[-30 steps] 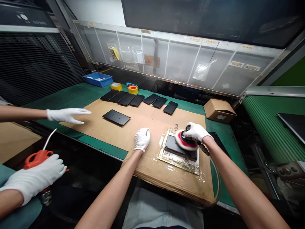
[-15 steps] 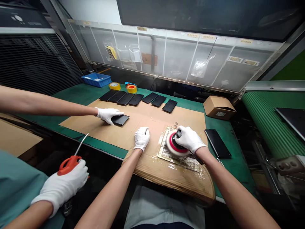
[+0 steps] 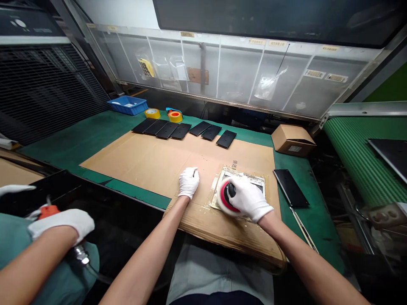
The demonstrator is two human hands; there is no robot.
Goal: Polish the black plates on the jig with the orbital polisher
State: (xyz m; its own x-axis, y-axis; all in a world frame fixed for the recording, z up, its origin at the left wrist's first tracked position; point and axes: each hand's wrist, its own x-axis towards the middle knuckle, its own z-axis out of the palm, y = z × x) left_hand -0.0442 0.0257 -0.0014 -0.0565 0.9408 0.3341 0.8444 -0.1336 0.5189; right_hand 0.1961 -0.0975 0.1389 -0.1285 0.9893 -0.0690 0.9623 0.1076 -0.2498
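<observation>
My right hand (image 3: pixel 249 199), in a white glove, is wrapped round the black grip of a round power polisher (image 3: pixel 225 195) with a red body and a pale pad. The polisher rests on the left part of a flat plate (image 3: pixel 254 180), which lies in a taped frame on thick cardboard (image 3: pixel 219 231). The polisher and my right hand hide much of the plate. My gloved left hand (image 3: pixel 189 182) is a closed fist on the cardboard, left of the plate, with nothing visible in it.
Several black panels (image 3: pixel 181 131) lie along the back; another panel (image 3: pixel 291 188) is at right beside a thin tool (image 3: pixel 303 231). A co-worker's gloved hand (image 3: pixel 63 224) holds an orange air gun (image 3: pixel 47 211) at lower left. A cardboard box (image 3: pixel 292 142) stands back right.
The polisher and my right hand have shifted left, uncovering the plate's right part. The co-worker's hands have drawn back to the left, and the black panel one of them held has left the cardboard sheet.
</observation>
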